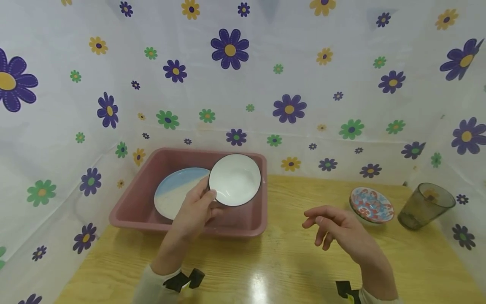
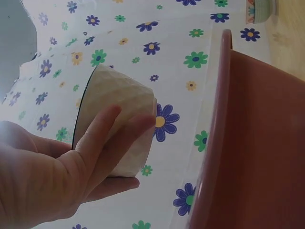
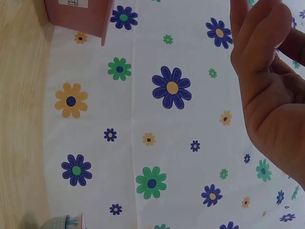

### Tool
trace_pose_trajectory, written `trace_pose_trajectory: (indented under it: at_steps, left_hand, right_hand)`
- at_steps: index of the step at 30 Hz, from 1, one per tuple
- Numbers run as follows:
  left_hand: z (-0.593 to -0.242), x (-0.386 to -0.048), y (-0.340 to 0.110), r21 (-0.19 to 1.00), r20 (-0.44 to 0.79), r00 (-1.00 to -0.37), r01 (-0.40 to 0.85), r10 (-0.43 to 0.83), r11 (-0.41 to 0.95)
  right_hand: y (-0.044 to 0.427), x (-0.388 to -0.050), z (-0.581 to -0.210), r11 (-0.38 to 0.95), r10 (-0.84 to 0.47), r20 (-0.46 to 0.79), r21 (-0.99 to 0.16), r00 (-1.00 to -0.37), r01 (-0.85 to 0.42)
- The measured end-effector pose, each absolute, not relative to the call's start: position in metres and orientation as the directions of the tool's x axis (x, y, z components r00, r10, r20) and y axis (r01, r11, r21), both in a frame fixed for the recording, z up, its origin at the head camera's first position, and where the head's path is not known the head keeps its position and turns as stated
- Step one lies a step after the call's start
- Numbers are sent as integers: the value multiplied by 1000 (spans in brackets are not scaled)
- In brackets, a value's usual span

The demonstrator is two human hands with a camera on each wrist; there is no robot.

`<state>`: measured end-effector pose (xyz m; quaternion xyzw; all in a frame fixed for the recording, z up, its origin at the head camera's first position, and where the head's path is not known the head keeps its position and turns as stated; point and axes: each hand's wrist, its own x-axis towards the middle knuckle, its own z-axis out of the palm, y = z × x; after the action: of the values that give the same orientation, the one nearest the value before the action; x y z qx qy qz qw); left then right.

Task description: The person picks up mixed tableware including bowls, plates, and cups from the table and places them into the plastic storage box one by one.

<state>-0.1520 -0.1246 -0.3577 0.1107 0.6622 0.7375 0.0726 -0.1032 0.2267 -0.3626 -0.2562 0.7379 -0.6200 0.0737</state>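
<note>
My left hand point(image 1: 195, 207) grips a white bowl point(image 1: 235, 179) with a thin dark rim, thumb at the rim and fingers against its outside. The bowl is tilted, its inside facing the head camera, above the right part of a pink plastic basin point(image 1: 264, 202). In the left wrist view the bowl point(image 2: 119, 90) shows a faceted outer wall. A blue and cream plate point(image 1: 178, 194) lies in the basin. My right hand point(image 1: 341, 230) hovers over the table with loosely bent fingers and holds nothing. Nearest to it is a small patterned bowl point(image 1: 372, 204) in red, blue and white.
A dark translucent cup point(image 1: 425, 207) stands tilted-looking at the right of the wooden table point(image 1: 284, 270). Behind and at both sides hangs a white sheet point(image 1: 258, 80) printed with flowers. The basin's raised rim surrounds the plate.
</note>
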Motion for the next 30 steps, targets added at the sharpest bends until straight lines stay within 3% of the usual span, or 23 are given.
trace_pose_trajectory:
  at_steps: [12, 30]
  left_hand:
    - [-361, -182, -131, 996, -59, -953, -78, 295, -53]
    - [-379, -218, -124, 952, -291, -922, -306, 256, -20]
  right_hand:
    - [223, -107, -360, 180, -559, 147, -939, -816, -293]
    - [224, -102, -359, 193, -571, 127, -939, -811, -283]
